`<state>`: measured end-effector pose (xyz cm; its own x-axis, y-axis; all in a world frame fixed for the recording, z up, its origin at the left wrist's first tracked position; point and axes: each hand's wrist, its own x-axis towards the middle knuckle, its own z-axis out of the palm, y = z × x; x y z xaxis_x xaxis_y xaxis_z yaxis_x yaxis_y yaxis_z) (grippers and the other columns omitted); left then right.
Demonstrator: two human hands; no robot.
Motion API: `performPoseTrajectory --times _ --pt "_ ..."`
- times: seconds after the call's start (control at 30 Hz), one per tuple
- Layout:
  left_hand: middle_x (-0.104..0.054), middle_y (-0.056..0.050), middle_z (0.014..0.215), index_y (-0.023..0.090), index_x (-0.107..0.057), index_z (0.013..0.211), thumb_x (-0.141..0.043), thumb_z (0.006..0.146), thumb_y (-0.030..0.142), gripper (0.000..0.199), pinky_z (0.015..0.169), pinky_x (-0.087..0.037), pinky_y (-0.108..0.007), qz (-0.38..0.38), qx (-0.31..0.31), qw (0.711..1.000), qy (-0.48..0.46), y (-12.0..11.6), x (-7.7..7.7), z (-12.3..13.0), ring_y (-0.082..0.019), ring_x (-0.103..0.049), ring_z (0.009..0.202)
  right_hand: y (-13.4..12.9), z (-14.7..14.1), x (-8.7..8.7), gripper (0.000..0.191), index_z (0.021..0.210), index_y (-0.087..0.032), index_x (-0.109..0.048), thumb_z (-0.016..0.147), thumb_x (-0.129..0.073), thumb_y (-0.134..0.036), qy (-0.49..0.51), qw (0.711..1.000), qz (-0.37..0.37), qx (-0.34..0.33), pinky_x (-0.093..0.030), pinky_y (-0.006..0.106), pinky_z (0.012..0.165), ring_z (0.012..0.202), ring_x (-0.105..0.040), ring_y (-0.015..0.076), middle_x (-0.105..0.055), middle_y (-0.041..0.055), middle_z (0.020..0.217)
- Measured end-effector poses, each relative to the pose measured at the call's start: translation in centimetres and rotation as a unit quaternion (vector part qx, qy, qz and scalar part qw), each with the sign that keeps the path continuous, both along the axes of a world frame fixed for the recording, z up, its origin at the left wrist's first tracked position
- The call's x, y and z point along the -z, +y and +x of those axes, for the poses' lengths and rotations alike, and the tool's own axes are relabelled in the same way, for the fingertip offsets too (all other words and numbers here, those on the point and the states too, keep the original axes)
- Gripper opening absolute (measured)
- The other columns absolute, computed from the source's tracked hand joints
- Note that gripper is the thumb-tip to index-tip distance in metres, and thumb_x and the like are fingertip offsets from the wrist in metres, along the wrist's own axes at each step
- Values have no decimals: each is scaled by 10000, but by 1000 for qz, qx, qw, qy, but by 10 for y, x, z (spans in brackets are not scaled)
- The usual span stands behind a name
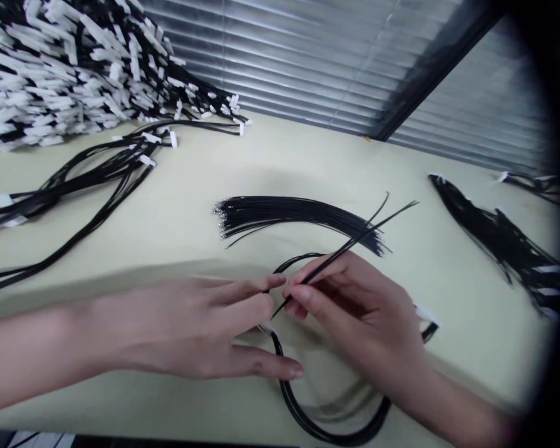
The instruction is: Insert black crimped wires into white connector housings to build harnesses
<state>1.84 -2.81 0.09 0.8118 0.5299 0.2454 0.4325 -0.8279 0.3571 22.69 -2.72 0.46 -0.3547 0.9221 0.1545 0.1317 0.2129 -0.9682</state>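
Observation:
My right hand [364,311] pinches a few thin black wires [354,242] between thumb and forefinger; their free ends stick up to the right. My left hand [205,326] lies low over the table, its fingertips meeting the right hand's, pinching a small white connector [265,327] on a looped black cable [326,429]. The loop curves under both hands toward the table's near edge, with another white connector [427,314] behind my right wrist. Just beyond my hands lies a fanned bundle of loose black wires [289,214].
A large heap of black cables with white connectors [74,68] fills the far left. Several long cables [74,186] trail from it across the cream table [308,155]. More finished cables [499,239] lie at the right. Closed window blinds [308,56] stand behind.

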Motion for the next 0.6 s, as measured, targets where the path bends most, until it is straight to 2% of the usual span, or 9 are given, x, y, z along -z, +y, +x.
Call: performPoseTrajectory --times 0.07,0.13,0.2,0.23,0.37,0.5,0.6 --pt "-696 -72 969 161 -643 966 -522 975 434 299 952 -518 -246 22 7 1000 7 1 2 -3 -202 -652 1104 -2 -1 6 63 841 -227 -635 865 -694 -230 -3 1000 18 0 -591 208 622 702 -692 117 -704 -5 850" --pt "-680 -38 989 249 -647 1130 -539 981 337 205 1048 -467 -295 78 37 996 17 2 5 -8 -202 -588 1209 -2 0 10 53 852 -231 -642 865 -693 -234 -7 999 35 2 -600 222 630 717 -698 127 -700 -2 855" --pt "-664 -16 1035 363 -586 1271 -555 975 269 312 1131 -397 -362 132 54 989 25 1 6 -12 -209 -525 1285 -2 0 11 46 868 -235 -644 869 -690 -234 -17 999 47 4 -603 222 640 710 -699 125 -699 -6 840" --pt "-659 -16 1056 376 -568 1299 -563 971 271 344 1156 -368 -379 149 52 987 26 1 7 -13 -214 -512 1298 -2 0 11 45 872 -237 -643 872 -687 -231 -21 998 51 5 -605 222 643 706 -699 124 -700 -8 836" --pt "-662 -33 1073 305 -599 1278 -571 963 284 317 1170 -353 -359 142 56 987 43 0 8 -12 -224 -505 1301 -3 1 12 48 892 -244 -645 875 -682 -219 -30 997 75 5 -616 240 645 702 -703 138 -705 -1 854" --pt "-665 -32 1092 289 -622 1230 -572 961 303 273 1135 -385 -310 110 36 993 37 1 8 -11 -209 -511 1290 -3 1 13 72 912 -255 -646 875 -680 -204 -42 995 91 7 -618 240 653 713 -702 136 -708 -3 882" --pt "-665 -36 1095 267 -624 1215 -563 967 338 265 1131 -382 -302 120 41 991 32 2 9 -13 -204 -531 1262 -3 1 14 66 897 -254 -634 872 -691 -235 -66 991 113 17 -604 224 663 742 -694 129 -706 -10 873"
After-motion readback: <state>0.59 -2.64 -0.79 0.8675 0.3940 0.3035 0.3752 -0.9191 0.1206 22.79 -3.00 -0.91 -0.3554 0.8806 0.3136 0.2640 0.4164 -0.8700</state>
